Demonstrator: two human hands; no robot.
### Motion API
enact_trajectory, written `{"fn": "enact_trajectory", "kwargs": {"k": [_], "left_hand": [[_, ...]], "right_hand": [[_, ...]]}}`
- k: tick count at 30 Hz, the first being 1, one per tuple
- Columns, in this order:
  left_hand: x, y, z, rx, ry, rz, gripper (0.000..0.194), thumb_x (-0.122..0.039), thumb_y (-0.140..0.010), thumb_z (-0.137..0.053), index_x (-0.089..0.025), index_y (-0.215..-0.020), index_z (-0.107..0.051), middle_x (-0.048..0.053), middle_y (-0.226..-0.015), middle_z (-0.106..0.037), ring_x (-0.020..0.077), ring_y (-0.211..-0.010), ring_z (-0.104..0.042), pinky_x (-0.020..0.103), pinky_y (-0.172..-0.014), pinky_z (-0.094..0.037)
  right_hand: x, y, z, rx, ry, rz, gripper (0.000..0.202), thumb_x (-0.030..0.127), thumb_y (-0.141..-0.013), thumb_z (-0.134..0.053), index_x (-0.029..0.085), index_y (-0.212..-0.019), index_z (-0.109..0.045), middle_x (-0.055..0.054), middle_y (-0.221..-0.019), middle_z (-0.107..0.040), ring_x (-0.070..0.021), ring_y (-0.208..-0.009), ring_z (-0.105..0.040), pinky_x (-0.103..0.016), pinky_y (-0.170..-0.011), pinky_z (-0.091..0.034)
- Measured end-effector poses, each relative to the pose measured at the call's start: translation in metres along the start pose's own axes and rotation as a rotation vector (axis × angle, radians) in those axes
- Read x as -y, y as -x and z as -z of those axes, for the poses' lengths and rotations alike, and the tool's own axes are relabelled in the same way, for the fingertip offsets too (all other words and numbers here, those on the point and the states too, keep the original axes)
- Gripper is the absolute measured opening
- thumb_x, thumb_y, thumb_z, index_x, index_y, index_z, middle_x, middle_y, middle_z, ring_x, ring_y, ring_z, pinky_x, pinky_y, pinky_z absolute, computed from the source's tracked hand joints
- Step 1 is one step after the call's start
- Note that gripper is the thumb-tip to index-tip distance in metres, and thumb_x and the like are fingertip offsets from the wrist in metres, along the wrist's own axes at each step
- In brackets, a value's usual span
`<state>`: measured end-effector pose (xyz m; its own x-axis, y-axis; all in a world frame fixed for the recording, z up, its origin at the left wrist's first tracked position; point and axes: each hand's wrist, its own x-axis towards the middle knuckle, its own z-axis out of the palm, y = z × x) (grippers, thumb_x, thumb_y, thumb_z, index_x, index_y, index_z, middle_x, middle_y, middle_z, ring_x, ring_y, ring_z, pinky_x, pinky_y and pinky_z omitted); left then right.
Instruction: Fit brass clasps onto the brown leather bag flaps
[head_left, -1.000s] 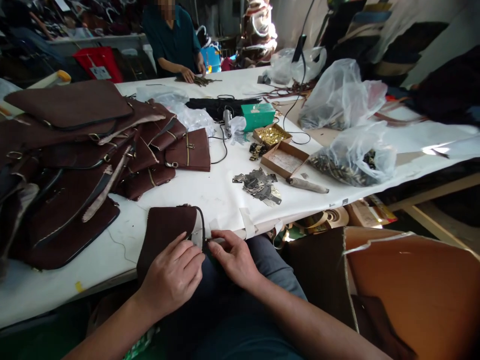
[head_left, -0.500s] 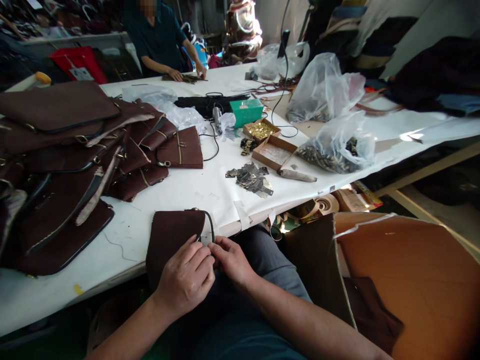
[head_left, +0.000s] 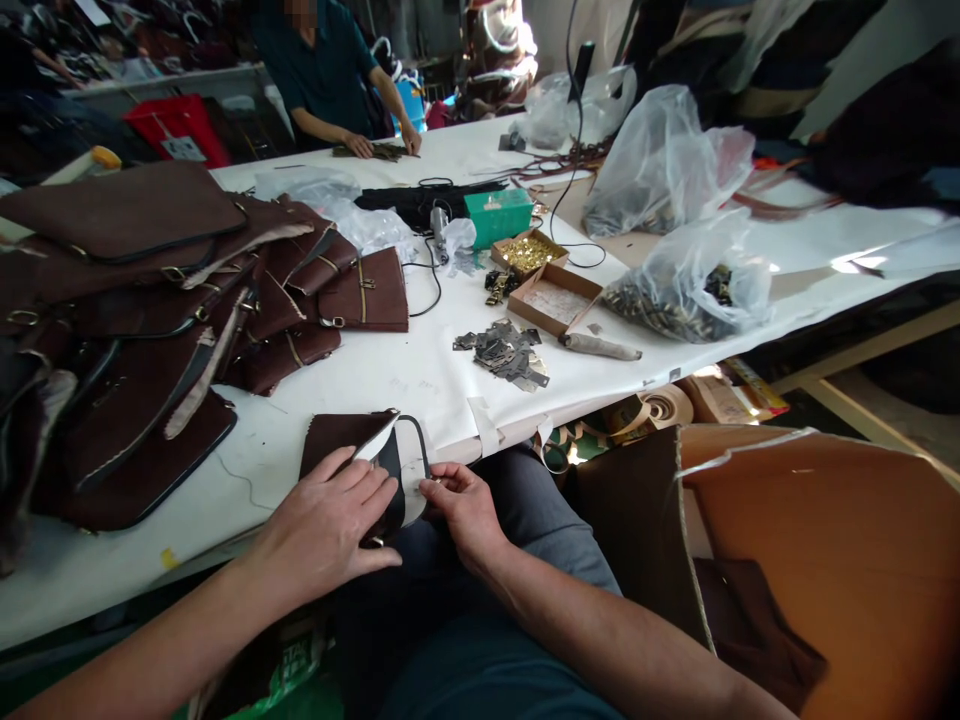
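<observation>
A dark brown leather piece with black piping and a pale lining lies over the table's front edge, its flap folded partly back. My left hand rests on it with fingers spread and thumb apart, pressing the folded part. At the right edge of the piece, my right hand pinches the piped edge between thumb and fingers. Left of my hands is a heap of brown leather bag parts with zips and buckles. Flat metal plates lie in a loose pile beyond my hands.
Behind the plates stand a carton of gold bits, a shallow open carton and a green box. Plastic bags of metal parts sit at right. A big cardboard box stands beside my right arm. Across the table a person works.
My left hand has opened and moved left and flatter onto the leather piece. The flap has been folded back, showing more pale lining. My right hand still pinches the edge.
</observation>
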<state>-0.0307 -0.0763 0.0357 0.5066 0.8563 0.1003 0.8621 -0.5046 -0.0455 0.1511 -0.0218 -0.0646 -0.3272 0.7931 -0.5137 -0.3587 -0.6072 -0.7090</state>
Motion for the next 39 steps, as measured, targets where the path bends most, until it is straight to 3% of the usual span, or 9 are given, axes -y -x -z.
{"fn": "enact_trajectory", "kwargs": {"k": [3,7,14,17,21,26,29,33,39], "left_hand": [[-0.004,0.001,-0.021,-0.007,0.064,0.043,0.061,-0.052,-0.081,-0.088,-0.016,-0.129,-0.073,0.015,-0.135,-0.076,0.0366,-0.125,-0.067,0.062,-0.125,-0.037],[-0.011,0.006,-0.05,-0.11,0.075,0.111,0.051,-0.037,-0.09,-0.079,-0.015,-0.136,-0.07,0.016,-0.142,-0.073,0.0369,-0.133,-0.064,0.055,-0.111,-0.052],[-0.018,0.007,-0.064,-0.287,0.1,0.186,0.039,-0.025,-0.088,-0.077,-0.019,-0.126,-0.076,0.014,-0.134,-0.077,0.0351,-0.128,-0.068,0.05,-0.103,-0.06],[-0.02,0.005,-0.068,-0.329,0.126,0.218,0.037,-0.025,-0.085,-0.078,-0.021,-0.122,-0.075,0.012,-0.136,-0.076,0.0353,-0.127,-0.067,0.05,-0.103,-0.06],[-0.021,0.005,-0.075,-0.363,0.185,0.256,0.036,-0.026,-0.085,-0.078,-0.023,-0.121,-0.074,0.011,-0.136,-0.075,0.0354,-0.127,-0.066,0.051,-0.102,-0.061],[-0.022,0.004,-0.079,-0.422,0.233,0.271,0.035,-0.027,-0.084,-0.077,-0.023,-0.119,-0.074,0.009,-0.133,-0.077,0.035,-0.124,-0.067,0.051,-0.1,-0.06],[-0.023,0.004,-0.079,-0.425,0.257,0.289,0.036,-0.026,-0.082,-0.078,-0.024,-0.119,-0.074,0.007,-0.132,-0.077,0.0341,-0.124,-0.068,0.049,-0.099,-0.061],[-0.023,0.006,-0.082,-0.425,0.276,0.316,0.04,-0.026,-0.081,-0.08,-0.025,-0.12,-0.074,0.007,-0.133,-0.076,0.0343,-0.127,-0.066,0.049,-0.102,-0.06],[-0.018,0.009,-0.081,-0.373,0.264,0.3,0.039,-0.026,-0.082,-0.081,-0.023,-0.12,-0.073,0.011,-0.131,-0.075,0.035,-0.128,-0.065,0.051,-0.103,-0.06]], "right_hand": [[-0.001,0.0,0.001,-0.013,-0.022,-0.004,0.051,0.039,-0.06,-0.099,0.017,-0.095,-0.07,0.004,-0.071,-0.066,-0.0129,-0.064,-0.061,-0.025,-0.059,-0.051],[-0.002,-0.002,0.003,-0.004,-0.023,-0.011,0.049,0.039,-0.062,-0.099,0.018,-0.094,-0.068,0.003,-0.072,-0.067,-0.0127,-0.064,-0.061,-0.025,-0.06,-0.05],[0.007,-0.01,0.016,0.097,0.253,0.064,0.039,0.051,-0.074,-0.091,0.019,-0.086,-0.07,0.002,-0.066,-0.066,-0.0134,-0.056,-0.056,-0.026,-0.056,-0.045],[0.029,-0.012,0.032,0.141,0.496,0.208,0.029,0.047,-0.083,-0.084,0.02,-0.085,-0.075,-0.001,-0.07,-0.07,-0.0169,-0.062,-0.062,-0.029,-0.059,-0.046],[0.085,-0.021,0.046,0.063,0.82,0.437,0.022,0.043,-0.092,-0.074,0.022,-0.086,-0.079,-0.001,-0.072,-0.072,-0.0192,-0.067,-0.065,-0.03,-0.065,-0.047],[0.172,-0.082,0.024,-0.062,1.497,0.66,0.021,0.037,-0.096,-0.069,0.027,-0.109,-0.082,-0.005,-0.109,-0.08,-0.0201,-0.086,-0.07,-0.031,-0.079,-0.049],[0.202,-0.138,-0.003,-0.121,1.613,0.639,0.03,0.039,-0.095,-0.073,0.025,-0.119,-0.082,-0.011,-0.127,-0.076,-0.0249,-0.099,-0.071,-0.032,-0.08,-0.047],[0.21,-0.189,-0.024,-0.172,1.662,0.575,0.033,0.04,-0.08,-0.088,0.017,-0.103,-0.085,-0.018,-0.119,-0.077,-0.0319,-0.101,-0.071,-0.034,-0.078,-0.046],[0.202,-0.204,-0.015,-0.22,1.568,0.584,0.013,0.033,-0.083,-0.085,0.022,-0.09,-0.083,-0.014,-0.103,-0.08,-0.0304,-0.098,-0.072,-0.036,-0.078,-0.05]]}}
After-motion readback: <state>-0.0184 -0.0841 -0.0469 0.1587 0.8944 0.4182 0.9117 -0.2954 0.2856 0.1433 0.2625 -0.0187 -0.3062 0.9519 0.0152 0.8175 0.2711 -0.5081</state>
